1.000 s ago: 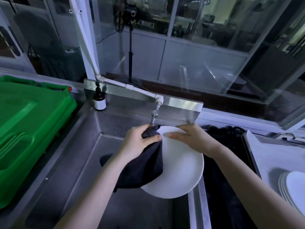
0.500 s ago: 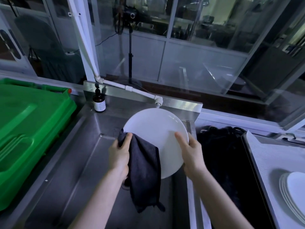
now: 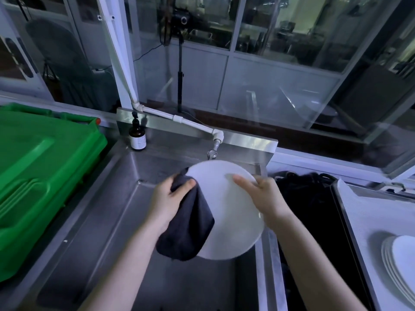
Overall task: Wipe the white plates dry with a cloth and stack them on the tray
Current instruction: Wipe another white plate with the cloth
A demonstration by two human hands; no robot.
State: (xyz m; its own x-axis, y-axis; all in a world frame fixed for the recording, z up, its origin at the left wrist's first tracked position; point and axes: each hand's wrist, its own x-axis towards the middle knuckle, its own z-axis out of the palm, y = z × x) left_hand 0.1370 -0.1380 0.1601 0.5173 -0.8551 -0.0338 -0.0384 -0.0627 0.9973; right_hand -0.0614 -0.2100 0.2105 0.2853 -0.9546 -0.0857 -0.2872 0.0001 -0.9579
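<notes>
A: Left hand (image 3: 167, 203) bunches the dark cloth (image 3: 188, 230), fingers curled round it, and presses it to the white plate (image 3: 233, 221) at the plate's 10 o'clock rim. The rest of the cloth hangs down over the 8 o'clock side.

B: Right hand (image 3: 265, 196)?

A: It pinches the rim at 2 o'clock, thumb flat across the face, fingers behind and out of sight. The plate sits between the hands, face tilted toward the person, above the sink (image 3: 112, 221).

B: And the drop-off?

A: The tray (image 3: 370, 216) lies at 3 o'clock, well apart, with the stack (image 3: 399, 261) on it toward 4. The right hand is nearer, so it is likely the one to carry the plate across.
</notes>
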